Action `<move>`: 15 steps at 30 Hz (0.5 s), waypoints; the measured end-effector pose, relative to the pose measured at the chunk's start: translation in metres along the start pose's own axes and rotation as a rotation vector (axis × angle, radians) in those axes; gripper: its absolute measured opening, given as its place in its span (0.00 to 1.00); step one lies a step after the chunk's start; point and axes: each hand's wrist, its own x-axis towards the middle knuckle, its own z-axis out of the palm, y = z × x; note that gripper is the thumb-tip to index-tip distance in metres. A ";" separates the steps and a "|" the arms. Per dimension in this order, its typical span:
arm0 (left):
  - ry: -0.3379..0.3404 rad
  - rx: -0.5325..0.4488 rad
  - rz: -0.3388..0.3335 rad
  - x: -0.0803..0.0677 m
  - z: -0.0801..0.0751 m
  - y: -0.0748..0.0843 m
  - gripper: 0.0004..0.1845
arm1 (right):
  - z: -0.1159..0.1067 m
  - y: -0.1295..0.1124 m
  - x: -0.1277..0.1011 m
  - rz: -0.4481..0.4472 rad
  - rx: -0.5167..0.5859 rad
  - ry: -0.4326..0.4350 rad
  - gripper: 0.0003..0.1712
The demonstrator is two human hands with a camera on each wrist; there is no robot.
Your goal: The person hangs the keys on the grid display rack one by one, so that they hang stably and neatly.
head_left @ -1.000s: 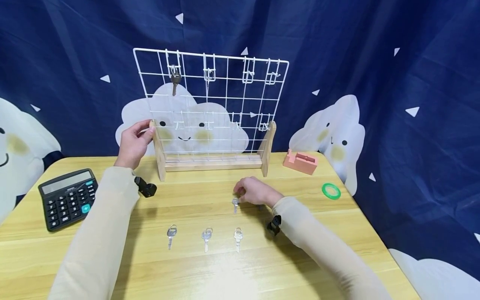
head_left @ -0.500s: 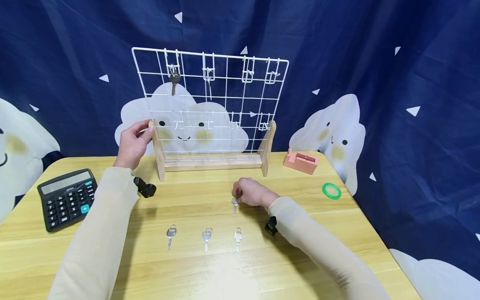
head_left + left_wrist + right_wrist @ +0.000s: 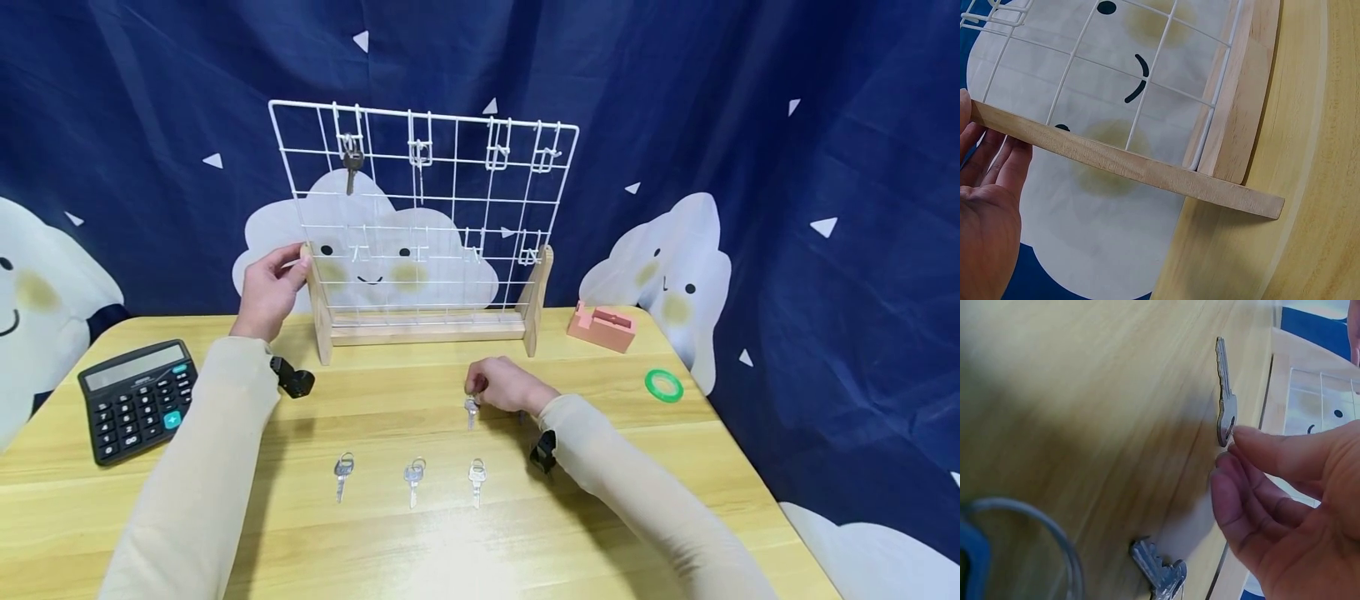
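1. On the yellow wooden table (image 3: 420,550), the right hand (image 3: 504,385) pinches the top of a small silver key (image 3: 470,410) with its fingertips (image 3: 1235,440).
2. That key lies just behind a row of three more keys: a left key (image 3: 342,473), a middle key (image 3: 412,478) and a right key (image 3: 476,478). They lie flat, side by side, a little apart from each other.
3. In the right wrist view, the pinched key (image 3: 1225,394) is thin and gray, with its toothed end pointing away from the hand (image 3: 1291,506). Another key (image 3: 1161,570) lies close by on the wood.
4. The left hand (image 3: 268,287) grips the left wooden post (image 3: 318,308) of a white wire rack (image 3: 423,212) that stands at the back of the table.
5. In the left wrist view, the fingers (image 3: 997,165) curl behind the wooden post (image 3: 1116,165).
6. A dark key (image 3: 350,162) hangs from a hook near the top left of the rack.
7. A black calculator (image 3: 135,398) sits at the left side of the table.
8. A pink tape holder (image 3: 602,325) and a green ring (image 3: 663,385) sit at the right side.
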 end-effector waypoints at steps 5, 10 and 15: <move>0.006 -0.008 0.012 0.000 0.001 0.000 0.26 | 0.000 0.001 0.000 0.002 0.018 0.058 0.10; 0.002 -0.005 0.012 0.000 0.001 -0.001 0.27 | -0.002 -0.001 -0.002 0.003 0.000 0.131 0.10; 0.000 -0.007 0.007 0.000 0.001 -0.001 0.27 | -0.008 -0.004 -0.006 -0.019 0.010 0.223 0.08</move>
